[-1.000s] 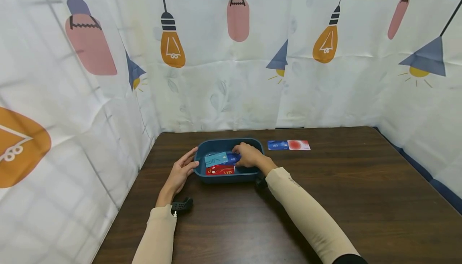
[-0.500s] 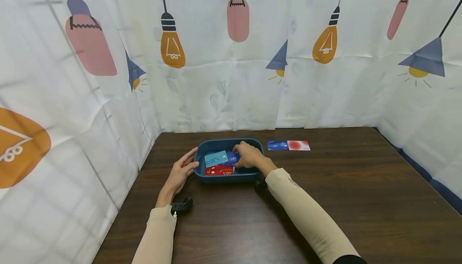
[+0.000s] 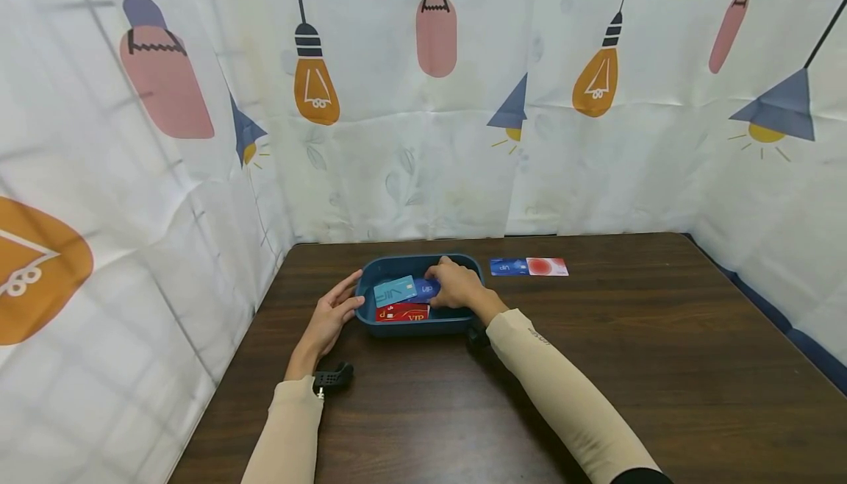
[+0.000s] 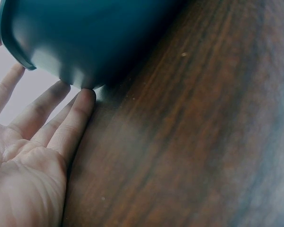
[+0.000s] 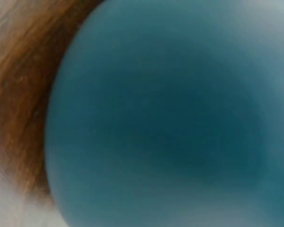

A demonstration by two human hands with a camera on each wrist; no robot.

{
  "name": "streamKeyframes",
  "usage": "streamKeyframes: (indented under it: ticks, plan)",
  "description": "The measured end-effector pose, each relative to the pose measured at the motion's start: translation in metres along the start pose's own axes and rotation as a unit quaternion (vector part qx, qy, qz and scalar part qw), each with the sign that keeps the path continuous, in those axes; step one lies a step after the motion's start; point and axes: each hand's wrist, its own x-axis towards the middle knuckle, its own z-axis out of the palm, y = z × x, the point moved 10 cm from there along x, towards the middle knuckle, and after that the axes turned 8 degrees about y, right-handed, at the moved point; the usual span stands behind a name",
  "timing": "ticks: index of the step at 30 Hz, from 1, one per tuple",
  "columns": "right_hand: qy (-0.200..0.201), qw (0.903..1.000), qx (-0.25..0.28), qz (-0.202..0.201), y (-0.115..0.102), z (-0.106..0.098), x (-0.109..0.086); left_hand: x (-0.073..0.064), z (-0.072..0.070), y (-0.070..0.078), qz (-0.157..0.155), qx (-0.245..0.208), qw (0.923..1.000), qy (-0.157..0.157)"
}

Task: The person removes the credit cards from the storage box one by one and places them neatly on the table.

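Note:
A dark teal plastic bin (image 3: pixel 410 328) stands at the far part of the table. Lying in it are a light-blue card (image 3: pixel 394 290), a blue VIP card (image 3: pixel 423 291) and red VIP cards (image 3: pixel 402 312). My right hand (image 3: pixel 456 284) reaches into the bin's right half and pinches the right end of the blue VIP card; its fingertips are partly hidden. At the bin's left end, my left hand (image 3: pixel 331 318) steadies the wall with extended fingers. From the left wrist, the fingertips (image 4: pixel 87 97) meet the bin's outer wall (image 4: pixel 90 38) low down.
To the right of the bin, a blue card (image 3: pixel 509 267) and a red-and-white card (image 3: pixel 547 267) lie end to end on the brown wooden table (image 3: pixel 629 351). A white patterned curtain (image 3: pixel 423 168) closes off the back and sides. The right wrist view is filled by the blurred bin wall (image 5: pixel 156 118).
The blue VIP card has turned flatter in the bin, and the light-blue card has slid slightly left. Both hands stay almost in place.

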Motion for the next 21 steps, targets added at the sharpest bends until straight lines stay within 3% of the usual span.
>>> streamKeyframes:
  ticks: [10,21]
  plan:
    - [0.004,0.9998,0.014,0.012,0.0013,-0.0015,-0.0022,0.0008,0.0005,-0.0013,-0.001,0.0,1.0,0.0]
    - [0.014,0.9998,-0.009,0.005,-0.002,-0.0093,-0.0042,-0.0001,-0.0003,-0.0009,-0.001,0.002,1.0,0.003]
